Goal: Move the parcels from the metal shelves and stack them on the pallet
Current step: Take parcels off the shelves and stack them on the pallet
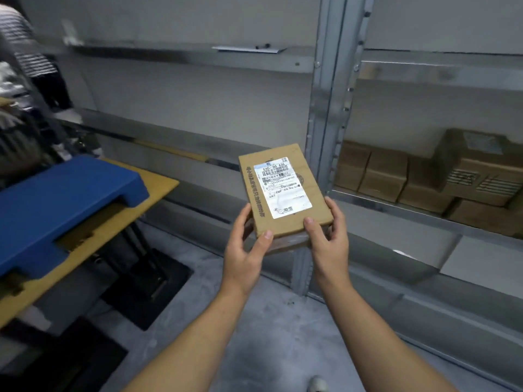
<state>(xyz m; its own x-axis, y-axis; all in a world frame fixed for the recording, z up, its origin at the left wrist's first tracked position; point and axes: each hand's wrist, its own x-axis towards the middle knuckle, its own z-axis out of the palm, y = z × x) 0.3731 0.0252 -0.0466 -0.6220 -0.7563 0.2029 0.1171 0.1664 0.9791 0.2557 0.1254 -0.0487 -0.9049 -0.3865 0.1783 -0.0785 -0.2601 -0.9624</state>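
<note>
A flat brown cardboard parcel (294,219) with a white shipping label is held in the air in front of the metal shelves (325,114). My left hand (246,247) grips its near left corner, thumb on top. My right hand (328,236) grips its near right corner, thumb on top as well. A second thin parcel seems to lie under the top one, mostly hidden. The blue pallet (51,210) lies to the left on a wooden board. Several more brown parcels (424,179) sit on the right-hand shelf.
The wooden board (158,185) under the pallet rests on a dark frame above the grey floor. A person in a striped shirt (25,46) stands at the far left. A thin flat item (249,48) lies on the upper left shelf. The shelf upright stands just behind the parcel.
</note>
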